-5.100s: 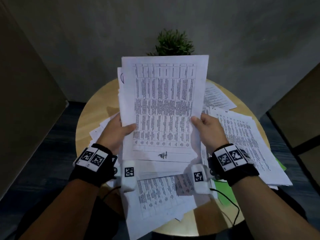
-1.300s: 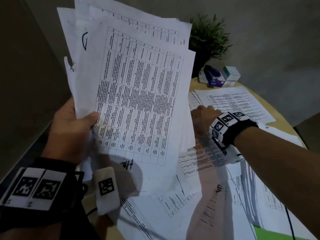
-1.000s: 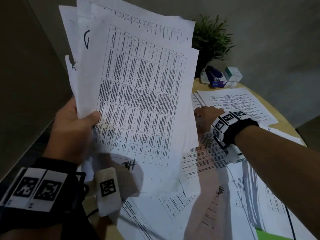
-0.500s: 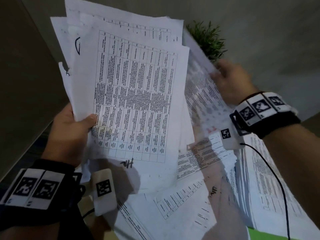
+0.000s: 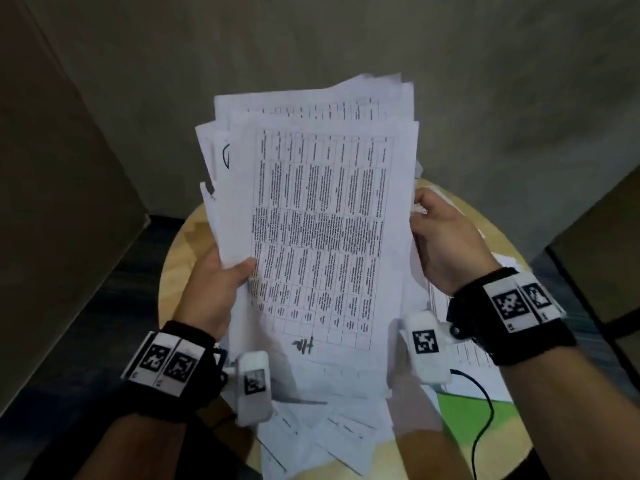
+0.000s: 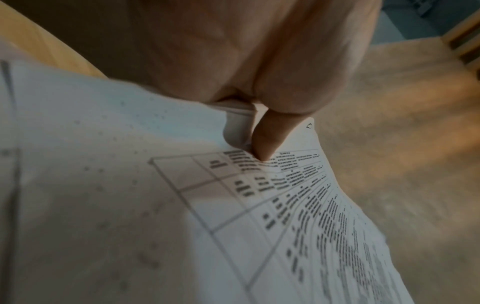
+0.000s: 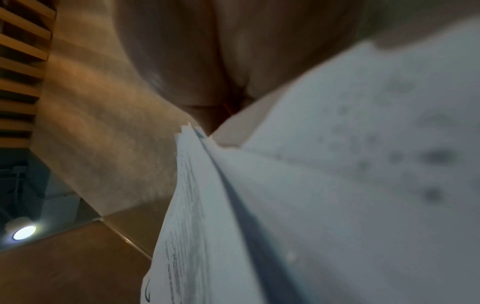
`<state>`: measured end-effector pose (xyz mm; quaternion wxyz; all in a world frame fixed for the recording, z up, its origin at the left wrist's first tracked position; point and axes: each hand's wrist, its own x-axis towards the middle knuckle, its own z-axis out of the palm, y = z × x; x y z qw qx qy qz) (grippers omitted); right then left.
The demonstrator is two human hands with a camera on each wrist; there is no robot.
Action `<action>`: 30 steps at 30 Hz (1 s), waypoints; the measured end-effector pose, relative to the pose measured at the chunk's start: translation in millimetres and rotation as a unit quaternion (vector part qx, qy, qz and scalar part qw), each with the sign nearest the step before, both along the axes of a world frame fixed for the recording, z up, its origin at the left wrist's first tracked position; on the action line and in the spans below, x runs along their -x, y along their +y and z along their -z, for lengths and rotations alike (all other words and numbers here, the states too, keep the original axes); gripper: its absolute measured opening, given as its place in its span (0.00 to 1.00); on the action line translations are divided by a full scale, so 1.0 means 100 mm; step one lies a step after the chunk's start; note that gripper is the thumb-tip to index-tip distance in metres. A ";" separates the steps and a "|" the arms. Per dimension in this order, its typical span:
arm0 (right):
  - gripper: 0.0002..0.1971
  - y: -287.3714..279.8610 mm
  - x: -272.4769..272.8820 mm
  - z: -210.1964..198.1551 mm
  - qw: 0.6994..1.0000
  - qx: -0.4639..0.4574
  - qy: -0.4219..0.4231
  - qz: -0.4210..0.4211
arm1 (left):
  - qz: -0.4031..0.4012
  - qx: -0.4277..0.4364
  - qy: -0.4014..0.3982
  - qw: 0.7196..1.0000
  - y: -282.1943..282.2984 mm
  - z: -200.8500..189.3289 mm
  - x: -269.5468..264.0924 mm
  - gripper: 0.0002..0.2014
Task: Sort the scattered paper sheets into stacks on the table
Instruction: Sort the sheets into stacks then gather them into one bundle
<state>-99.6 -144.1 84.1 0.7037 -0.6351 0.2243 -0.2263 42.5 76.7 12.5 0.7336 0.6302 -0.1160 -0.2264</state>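
I hold a thick, uneven bundle of printed sheets [image 5: 322, 237] upright above the round wooden table [image 5: 180, 251]. The top sheet carries a printed grid of text. My left hand [image 5: 221, 285] grips the bundle's left edge, its thumb [image 6: 267, 139] pressed on the top sheet. My right hand [image 5: 446, 244] holds the right edge, with its fingers behind the sheets; in the right wrist view the stacked paper edges [image 7: 192, 164] run close under the palm. More loose sheets [image 5: 332, 441] lie scattered on the table below the bundle and to the right [image 5: 474, 355].
A green sheet or folder [image 5: 464, 417] shows under the papers at the table's front right. A black cable [image 5: 485, 410] hangs from my right wrist camera across it. Brown panels stand left and right, with a grey wall behind.
My right hand lifted a sheet off the table, brought it against the bundle and now holds the bundle's right edge. The bundle moved from the left to the centre, in front of the plant.
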 end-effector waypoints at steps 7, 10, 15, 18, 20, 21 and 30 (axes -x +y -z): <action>0.09 0.07 0.46 0.00 0.994 0.091 0.054 0.020 | -0.063 -0.063 -0.051 0.995 -0.01 -0.13 0.53 0.18; 0.16 0.12 0.56 0.04 0.988 0.132 0.077 0.036 | -0.098 -0.099 -0.099 0.985 -0.03 -0.20 0.74 0.18; 0.17 0.18 0.68 -0.05 0.984 0.148 0.031 0.090 | -0.097 -0.090 -0.163 0.978 -0.01 -0.35 0.89 0.17; 0.16 0.23 0.72 -0.15 0.980 0.166 -0.005 0.108 | -0.098 -0.046 -0.177 0.978 -0.05 -0.46 0.91 0.21; 0.16 0.27 0.73 -0.18 0.980 0.163 -0.036 0.108 | -0.094 -0.021 -0.178 0.979 -0.09 -0.52 0.93 0.22; 0.16 0.29 0.74 -0.19 0.980 0.162 -0.043 0.108 | -0.092 -0.013 -0.173 0.981 -0.09 -0.53 0.94 0.23; 0.17 0.42 0.75 0.40 0.983 0.126 0.093 0.100 | -0.069 -0.085 -0.136 0.985 -0.05 -0.19 1.07 0.17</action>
